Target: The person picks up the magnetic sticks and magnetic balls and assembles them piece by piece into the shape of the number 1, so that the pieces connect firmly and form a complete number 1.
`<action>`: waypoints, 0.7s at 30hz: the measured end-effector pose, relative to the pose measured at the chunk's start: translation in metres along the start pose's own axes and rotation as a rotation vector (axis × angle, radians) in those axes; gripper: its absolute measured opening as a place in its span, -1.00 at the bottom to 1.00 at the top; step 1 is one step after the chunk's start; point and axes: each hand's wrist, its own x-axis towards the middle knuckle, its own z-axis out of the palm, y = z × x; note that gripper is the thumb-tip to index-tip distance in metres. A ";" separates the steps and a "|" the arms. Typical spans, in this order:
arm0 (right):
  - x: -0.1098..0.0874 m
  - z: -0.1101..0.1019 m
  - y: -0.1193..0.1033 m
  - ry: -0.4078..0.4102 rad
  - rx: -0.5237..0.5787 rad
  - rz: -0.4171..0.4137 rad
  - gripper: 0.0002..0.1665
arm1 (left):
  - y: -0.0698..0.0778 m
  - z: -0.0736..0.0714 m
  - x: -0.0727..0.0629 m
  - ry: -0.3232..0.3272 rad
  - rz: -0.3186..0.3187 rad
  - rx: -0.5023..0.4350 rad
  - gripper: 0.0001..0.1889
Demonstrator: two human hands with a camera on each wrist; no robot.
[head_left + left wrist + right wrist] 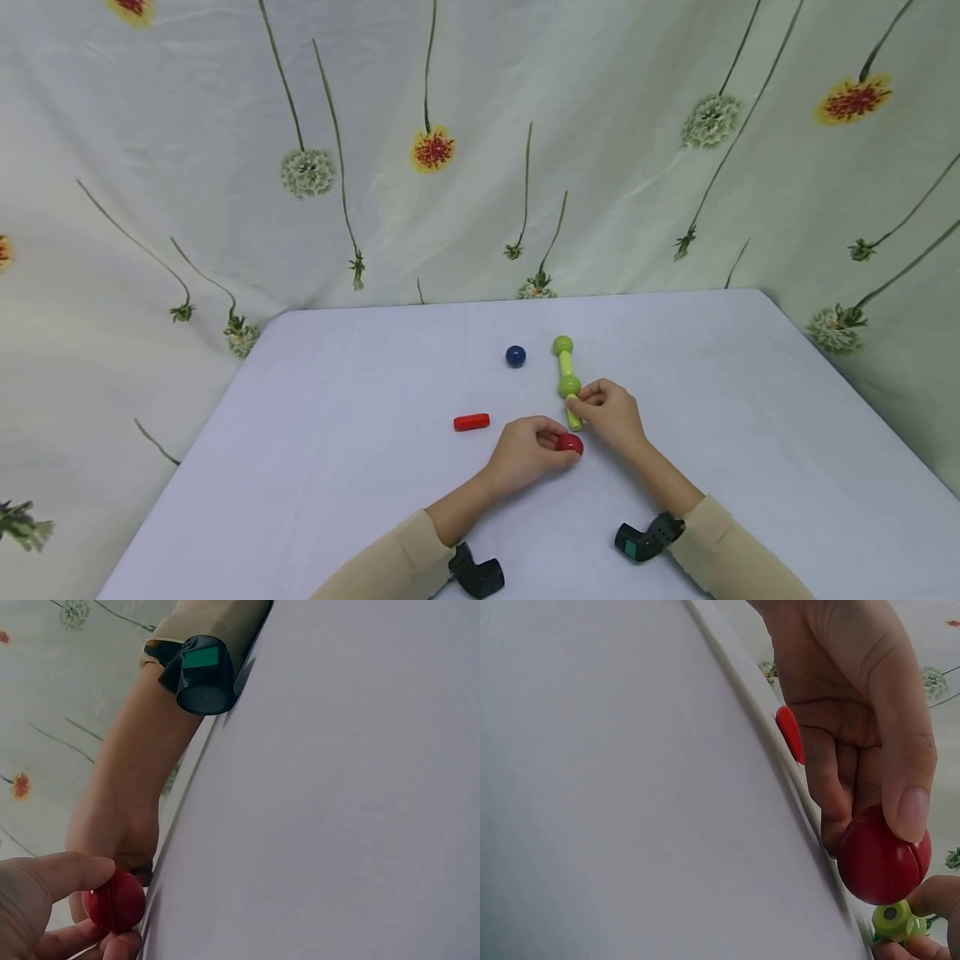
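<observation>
A glossy red ball (570, 445) is pinched between the thumb and fingers of my left hand (528, 450); a thin seam line crosses it in the left wrist view. Just beyond it, my right hand (611, 412) holds the near light green rod (574, 417) by finger and thumb. That rod lines up with a green ball (569, 386), a second green rod (566, 363) and a far green ball (562, 345) in one chain. The near rod's end, with a dark round spot (890, 914), faces the red ball in the right wrist view.
On the white table (360, 400), a red rod (472, 422) lies left of my hands. A dark blue ball (515, 357) sits left of the chain's far end. Behind the table hangs a flower-printed cloth (480, 208). Both wrists wear black devices (649, 537).
</observation>
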 end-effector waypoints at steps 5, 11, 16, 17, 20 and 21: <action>0.001 0.000 0.003 0.005 0.006 -0.004 -0.75 | 0.000 0.005 0.004 0.002 0.008 -0.018 -0.69; 0.002 0.002 0.004 0.008 0.007 -0.009 -0.75 | -0.002 0.010 0.005 0.037 -0.011 -0.026 -0.72; 0.002 0.001 0.004 0.013 0.004 -0.016 -0.76 | -0.001 0.013 0.006 0.073 0.002 -0.017 -0.73; 0.002 0.001 0.004 0.013 0.005 -0.017 -0.76 | -0.001 0.014 0.007 0.077 0.003 -0.012 -0.73; 0.001 0.001 0.004 0.013 0.009 -0.017 -0.75 | -0.001 0.016 0.008 0.086 0.007 -0.004 -0.73; 0.001 0.001 0.004 0.014 0.010 -0.017 -0.75 | -0.001 0.017 0.008 0.087 0.005 -0.002 -0.73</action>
